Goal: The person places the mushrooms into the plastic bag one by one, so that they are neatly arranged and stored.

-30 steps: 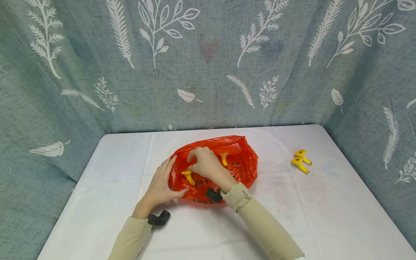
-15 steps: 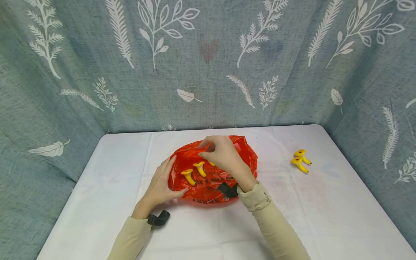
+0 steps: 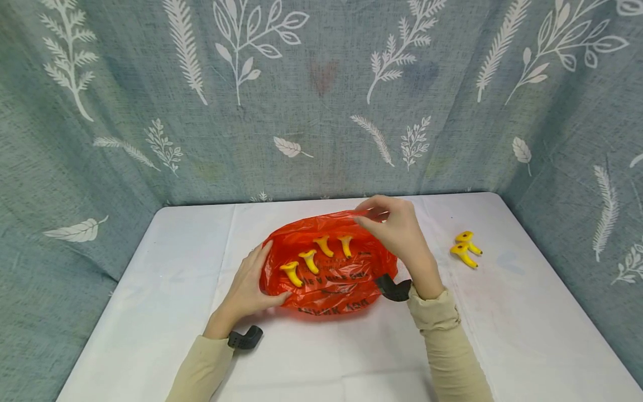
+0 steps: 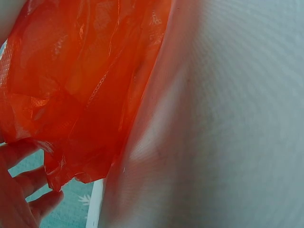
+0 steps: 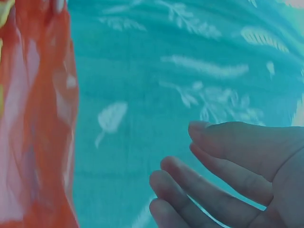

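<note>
A red plastic bag (image 3: 346, 279) with dark print lies on the table, its mouth spread open. Several small yellow trumpet-shaped pieces (image 3: 308, 261), like toy mushrooms, sit in a slanting row inside it. My left hand (image 3: 246, 285) holds the bag's left side, thumb at the front rim and fingers along the outside; in the left wrist view its fingers touch the red plastic. Over the bag's back right rim hovers my right hand (image 3: 394, 223). The right wrist view shows its relaxed fingers (image 5: 190, 185) apart from the bag with nothing between them.
Two more yellow trumpet-shaped pieces (image 3: 464, 249), with dark centres and dark tips, lie together on the table's right side. A white cloth covers the table (image 3: 201, 240). Behind it hangs a blue-green curtain (image 3: 321, 162) with white leaf patterns.
My right hand has risen from inside the bag and moved right to the back right rim, uncovering the row of yellow pieces. My left hand stays in place on the bag.
</note>
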Tool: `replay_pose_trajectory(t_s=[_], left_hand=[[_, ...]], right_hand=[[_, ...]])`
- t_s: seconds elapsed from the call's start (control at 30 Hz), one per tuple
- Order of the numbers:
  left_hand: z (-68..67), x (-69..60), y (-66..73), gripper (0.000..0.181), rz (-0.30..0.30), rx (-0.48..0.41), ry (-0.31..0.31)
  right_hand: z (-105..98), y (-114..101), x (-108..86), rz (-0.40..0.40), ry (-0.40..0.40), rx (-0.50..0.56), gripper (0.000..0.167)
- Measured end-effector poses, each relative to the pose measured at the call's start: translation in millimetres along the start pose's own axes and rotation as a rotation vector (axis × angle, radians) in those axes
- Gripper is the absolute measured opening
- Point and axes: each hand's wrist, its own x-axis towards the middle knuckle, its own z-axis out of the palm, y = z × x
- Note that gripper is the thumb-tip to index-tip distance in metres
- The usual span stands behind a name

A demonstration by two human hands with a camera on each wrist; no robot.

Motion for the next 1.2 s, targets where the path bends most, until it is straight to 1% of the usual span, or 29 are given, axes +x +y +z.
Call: replay_pose_trajectory(t_s=[0.07, 0.2, 0.37, 0.47, 0.6, 0.73, 0.87, 0.93, 1.07, 1.2], left_hand=[[-0.2, -0.1, 0.1, 0.114, 0.0, 0.0, -0.001], [-0.7, -0.4, 0.2, 0.114, 0.002, 0.001, -0.002], [-1.5, -0.2, 1.7, 0.114, -0.001, -0.004, -0.003], [-1.3, 0.2, 2.2, 0.115, 0.002, -0.007, 0.001], [-1.1, 0.4, 1.8, 0.115, 0.007, -0.005, 0.007], [-1.1, -0.1, 1.4, 0.115, 0.002, -0.005, 0.005], [-1.5, -0.5, 1.6, 0.115, -0.003, -0.009, -0.001], [-1.6, -0.5, 1.5, 0.115, -0.004, -0.006, -0.004], [-1.4, -0.4, 1.1, 0.115, -0.005, -0.007, -0.003], [-0.5, -0.1, 0.4, 0.116, -0.001, -0.009, 0.001]], right_hand=[[-11, 7, -2.1, 0.021, 0.049, -0.023, 0.012], [-30, 26, -6.9, 0.064, 0.146, -0.108, 0.011], [-51, 61, -12.7, 0.107, 0.28, -0.175, 0.008], [-61, 83, -19.0, 0.167, 0.335, -0.2, 0.009], [-73, 108, -30.4, 0.271, 0.377, -0.235, 0.013], [-81, 128, -42.2, 0.397, 0.396, -0.245, 0.019], [-89, 145, -53.5, 0.519, 0.398, -0.257, 0.025], [-91, 153, -58.4, 0.565, 0.39, -0.263, 0.027], [-95, 164, -65.6, 0.638, 0.349, -0.266, 0.029], [-96, 169, -69.6, 0.682, 0.3, -0.265, 0.032]])
